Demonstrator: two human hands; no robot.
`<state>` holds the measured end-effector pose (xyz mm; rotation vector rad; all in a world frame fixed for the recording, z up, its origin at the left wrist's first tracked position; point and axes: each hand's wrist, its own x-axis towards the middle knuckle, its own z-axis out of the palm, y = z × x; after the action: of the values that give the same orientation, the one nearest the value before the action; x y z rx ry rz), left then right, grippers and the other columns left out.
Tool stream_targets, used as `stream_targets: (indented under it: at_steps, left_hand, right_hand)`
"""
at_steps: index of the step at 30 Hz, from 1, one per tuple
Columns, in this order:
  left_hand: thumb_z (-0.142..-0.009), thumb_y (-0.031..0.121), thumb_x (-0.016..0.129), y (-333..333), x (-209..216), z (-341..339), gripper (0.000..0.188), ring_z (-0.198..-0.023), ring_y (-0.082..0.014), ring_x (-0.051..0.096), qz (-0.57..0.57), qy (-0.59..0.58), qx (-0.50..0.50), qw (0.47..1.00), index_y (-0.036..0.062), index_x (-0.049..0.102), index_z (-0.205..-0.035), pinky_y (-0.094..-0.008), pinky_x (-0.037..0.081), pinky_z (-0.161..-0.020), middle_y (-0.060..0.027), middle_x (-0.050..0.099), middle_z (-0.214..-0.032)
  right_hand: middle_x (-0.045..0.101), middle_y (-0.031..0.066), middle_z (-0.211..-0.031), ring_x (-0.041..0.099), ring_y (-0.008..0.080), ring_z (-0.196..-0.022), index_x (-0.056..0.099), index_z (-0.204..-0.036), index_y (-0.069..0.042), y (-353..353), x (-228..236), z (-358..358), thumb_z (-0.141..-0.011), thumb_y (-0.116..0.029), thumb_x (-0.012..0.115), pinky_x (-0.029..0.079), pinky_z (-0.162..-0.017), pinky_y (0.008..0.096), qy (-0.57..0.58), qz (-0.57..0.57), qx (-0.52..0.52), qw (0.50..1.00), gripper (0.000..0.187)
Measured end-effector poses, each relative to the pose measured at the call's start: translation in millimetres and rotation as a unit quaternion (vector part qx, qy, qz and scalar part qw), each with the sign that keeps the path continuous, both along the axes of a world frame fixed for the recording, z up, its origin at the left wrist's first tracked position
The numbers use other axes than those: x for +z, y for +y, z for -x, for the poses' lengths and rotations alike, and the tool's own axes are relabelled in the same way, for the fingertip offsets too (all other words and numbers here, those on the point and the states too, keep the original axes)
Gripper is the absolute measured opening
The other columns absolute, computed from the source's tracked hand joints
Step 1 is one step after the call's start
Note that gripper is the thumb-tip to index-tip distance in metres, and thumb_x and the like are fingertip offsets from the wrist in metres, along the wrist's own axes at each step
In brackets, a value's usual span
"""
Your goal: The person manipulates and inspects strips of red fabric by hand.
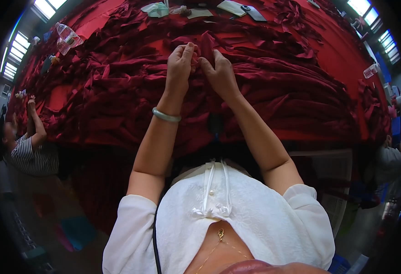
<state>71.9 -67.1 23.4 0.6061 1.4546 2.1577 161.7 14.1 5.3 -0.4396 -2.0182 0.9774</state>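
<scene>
My two hands are raised close together over a table heaped with dark red cloth [132, 86]. My right hand [220, 75] is closed around a folded piece of dark red cloth [207, 44], whose pointed end sticks up past the fingers. Just left of that piece, my left hand [180, 61] is pinched, thumb and fingertips together. What sits between those fingertips is too small to make out. A pale bangle [166, 115] circles my left wrist. From between my hands, cloth hangs down toward the near edge of the table.
Clear plastic bottles [68, 39] stand at far left, and another bottle [370, 71] at far right. A pale green packet [155, 9] and a notebook [232, 7] lie at the back. A co-worker [31, 155] sits on the left. A white crate [335, 166] stands below, to my right.
</scene>
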Motion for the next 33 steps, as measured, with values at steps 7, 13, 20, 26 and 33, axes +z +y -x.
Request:
stream_targets:
  at_steps: [7,13,20,26,33]
  left_hand:
    - [-0.095,0.019,0.055,9,-13,-5,0.016,-0.048,-0.0020,0.040,-0.032,-0.034,-0.094,0.994,0.0090,0.059,-0.083,-0.0166,0.033,-0.044,0.0075,0.050,-0.064]
    - [-0.096,0.016,0.053,-30,-37,-50,0.016,-0.051,0.0019,0.036,-0.011,-0.057,-0.116,0.992,0.0107,0.056,-0.081,-0.0166,0.029,-0.044,0.0096,0.044,-0.063]
    - [-0.096,0.017,0.053,-42,-32,-59,0.020,-0.051,0.0008,0.036,0.025,-0.022,-0.107,0.994,0.0093,0.054,-0.078,-0.0161,0.028,-0.045,0.0080,0.044,-0.064]
    - [-0.096,0.022,0.052,-37,-34,-44,0.021,-0.052,0.0006,0.039,0.030,0.033,-0.002,0.999,0.0073,0.058,-0.083,-0.0158,0.029,-0.045,0.0053,0.049,-0.064]
    - [-0.092,0.015,0.060,24,-1,0,0.012,-0.057,-0.0016,0.045,-0.025,0.029,-0.060,0.997,0.0048,0.059,-0.085,-0.0187,0.036,-0.049,0.0043,0.053,-0.069]
  right_hand:
    - [0.061,0.0067,-0.067,0.055,0.0113,-0.055,0.058,-0.092,0.003,3,-15,-37,-0.092,-0.033,0.057,0.041,-0.050,0.0267,-0.043,0.071,0.130,0.988,0.036]
    - [0.061,0.0064,-0.064,0.049,0.0105,-0.048,0.060,-0.084,-0.002,79,17,41,-0.097,-0.045,0.043,0.038,-0.046,0.0259,0.013,0.250,0.102,0.963,0.049]
    - [0.062,0.0204,-0.073,0.058,0.0430,-0.074,0.063,-0.082,-0.001,68,40,92,-0.097,-0.041,0.038,0.044,-0.067,0.0459,-0.040,-0.066,-0.006,0.997,0.050]
    - [0.064,0.0213,-0.076,0.063,0.0359,-0.073,0.059,-0.089,0.006,3,0,11,-0.091,-0.032,0.056,0.046,-0.061,0.0366,0.004,0.092,0.021,0.996,0.038]
    - [0.063,0.0156,-0.073,0.061,0.0210,-0.064,0.056,-0.089,0.004,4,-10,-14,-0.092,-0.033,0.057,0.045,-0.058,0.0322,-0.035,-0.006,-0.007,0.999,0.038]
